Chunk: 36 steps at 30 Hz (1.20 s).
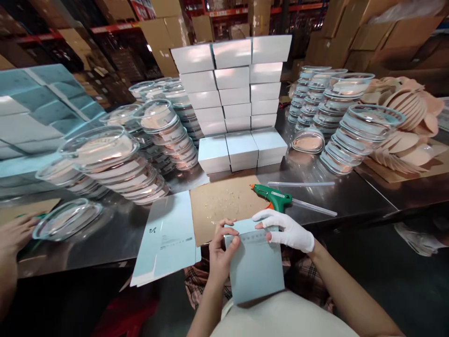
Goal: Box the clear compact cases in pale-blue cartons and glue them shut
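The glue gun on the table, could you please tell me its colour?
The glue gun is green with an orange tip and trigger, seen in the head view.

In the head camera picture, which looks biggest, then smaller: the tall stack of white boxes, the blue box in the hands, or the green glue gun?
1. stack of white boxes
2. blue box, though it sits nearest the camera
3. glue gun

WAREHOUSE FLOOR, DIM LIGHT

Steel surface point(351, 196) runs wide, shiny w/ soft reflections. Behind it, red-beamed racking point(105, 28) loaded w/ brown cartons point(164, 32), more cartons point(379, 37) piled at right. Bkgd dark, light falls mostly on the surface. Floor point(386, 281) below is dark, in shadow.
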### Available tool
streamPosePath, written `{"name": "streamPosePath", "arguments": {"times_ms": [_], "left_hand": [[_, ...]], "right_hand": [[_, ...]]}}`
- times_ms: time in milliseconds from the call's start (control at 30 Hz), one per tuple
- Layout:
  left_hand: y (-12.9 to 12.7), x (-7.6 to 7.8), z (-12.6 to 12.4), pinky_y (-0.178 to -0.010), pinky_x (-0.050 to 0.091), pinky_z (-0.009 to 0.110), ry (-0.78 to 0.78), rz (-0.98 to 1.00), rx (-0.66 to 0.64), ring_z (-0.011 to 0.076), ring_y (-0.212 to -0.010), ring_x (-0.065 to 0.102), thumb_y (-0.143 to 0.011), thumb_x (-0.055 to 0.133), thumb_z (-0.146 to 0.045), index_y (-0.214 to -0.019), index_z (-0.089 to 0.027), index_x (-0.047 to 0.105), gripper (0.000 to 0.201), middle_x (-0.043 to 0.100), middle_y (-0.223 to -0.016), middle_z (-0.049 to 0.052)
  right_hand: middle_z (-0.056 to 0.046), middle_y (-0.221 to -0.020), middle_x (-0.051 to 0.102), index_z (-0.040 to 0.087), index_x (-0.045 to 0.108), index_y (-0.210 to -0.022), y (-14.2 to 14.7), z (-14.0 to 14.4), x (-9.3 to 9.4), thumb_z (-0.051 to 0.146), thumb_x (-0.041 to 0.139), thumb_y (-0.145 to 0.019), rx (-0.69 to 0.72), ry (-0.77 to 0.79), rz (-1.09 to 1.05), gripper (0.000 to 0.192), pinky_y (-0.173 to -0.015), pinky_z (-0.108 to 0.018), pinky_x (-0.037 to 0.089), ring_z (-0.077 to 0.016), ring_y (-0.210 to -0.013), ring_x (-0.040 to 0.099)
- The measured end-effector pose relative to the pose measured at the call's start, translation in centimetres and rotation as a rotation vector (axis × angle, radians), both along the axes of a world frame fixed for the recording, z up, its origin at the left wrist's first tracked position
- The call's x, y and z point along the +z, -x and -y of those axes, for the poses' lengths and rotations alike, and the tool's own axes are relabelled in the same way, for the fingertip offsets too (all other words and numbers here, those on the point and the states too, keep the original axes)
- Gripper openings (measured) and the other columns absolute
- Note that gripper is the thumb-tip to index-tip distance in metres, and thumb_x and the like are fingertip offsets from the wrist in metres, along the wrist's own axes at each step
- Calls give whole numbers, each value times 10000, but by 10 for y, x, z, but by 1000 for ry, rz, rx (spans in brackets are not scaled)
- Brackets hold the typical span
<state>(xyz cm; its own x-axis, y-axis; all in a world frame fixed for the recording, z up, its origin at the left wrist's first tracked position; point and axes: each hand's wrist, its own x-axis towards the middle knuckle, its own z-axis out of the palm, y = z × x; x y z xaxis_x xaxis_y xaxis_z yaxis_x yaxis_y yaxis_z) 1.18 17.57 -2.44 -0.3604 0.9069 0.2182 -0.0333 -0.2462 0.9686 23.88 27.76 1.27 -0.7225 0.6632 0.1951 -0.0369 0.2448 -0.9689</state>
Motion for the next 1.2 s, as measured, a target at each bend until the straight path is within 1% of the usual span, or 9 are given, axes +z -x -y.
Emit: {"name": "streamPosePath", "arguments": {"times_ms": [133,200,267,400,600,733,933,1067,1200], "left_hand": [[13,-3,-2,-1084,456,443,24,193,307,304,-1222,634,-800,837,-557,-884,-238,651,378,670,-1189,75],[24,-2,-5,-1066,478,421,28,288,421,283,-1225,634,-822,815,-569,-993,-265,639,391,675,-1235,67],[35,-1,-8,-1049,509,423,-11,340,444,291,-1313,598,-845,774,-624,-1234,-336,585,520,628,-1379,81],[57,-1,-9,-1139,473,503,-207,253,452,322,-1587,295,-775,787,-730,-1564,-452,262,987,362,-1664,126],[58,-10,8,-1137,481,542,-133,61,523,348,-1559,341,-912,700,-618,-1603,-348,262,861,386,-1607,208],[76,-22,23,-1136,483,509,-25,-101,627,344,-1536,373,-899,743,-521,-1563,-333,341,799,381,-1609,186],[175,-20,30,-1198,345,654,277,-509,800,453,-1398,505,-774,747,-663,-1320,-194,594,735,590,-1405,217],[213,-8,-8,-1223,229,709,443,-448,659,535,-1452,418,-808,683,-667,-1250,-120,624,706,613,-1375,294],[200,-4,-99,-1158,440,482,315,-333,370,355,-1349,600,-929,644,-568,-1346,-156,587,589,664,-1383,210]], "right_hand": [[-188,-1618,360,343,349,-1613,11,31,-32,836,807,-646,-78,360,-80,1178,-1142,-539,444,-322,-1437,494],[-185,-1540,424,334,179,-1670,21,42,-42,779,812,-704,-149,397,-16,1237,-1166,-540,422,-310,-1396,528],[-144,-1428,511,325,173,-1669,35,37,-38,662,817,-770,-272,343,11,1157,-1179,-525,422,-294,-1332,569],[-103,-1449,561,350,304,-1626,89,-39,15,559,672,-897,-448,216,-99,843,-1085,-478,548,-292,-1295,578],[-152,-1635,431,257,273,-1644,194,-188,91,581,459,-1017,-606,152,147,730,-783,-394,679,-311,-1316,555],[-234,-1598,460,190,392,-1571,221,-230,96,759,509,-936,-599,106,314,861,-745,-482,666,-351,-1173,644],[-240,-1024,769,71,678,-1166,214,-258,88,803,476,-948,-623,-35,530,790,-900,-474,576,-327,-886,743],[-157,-676,722,99,711,-901,214,-256,83,805,366,-989,-663,-106,572,791,-844,-394,547,-305,-804,741],[-175,-1044,781,142,717,-1054,198,-237,78,599,302,-1099,-809,-287,479,619,-923,-347,494,-293,-1064,710]]}}
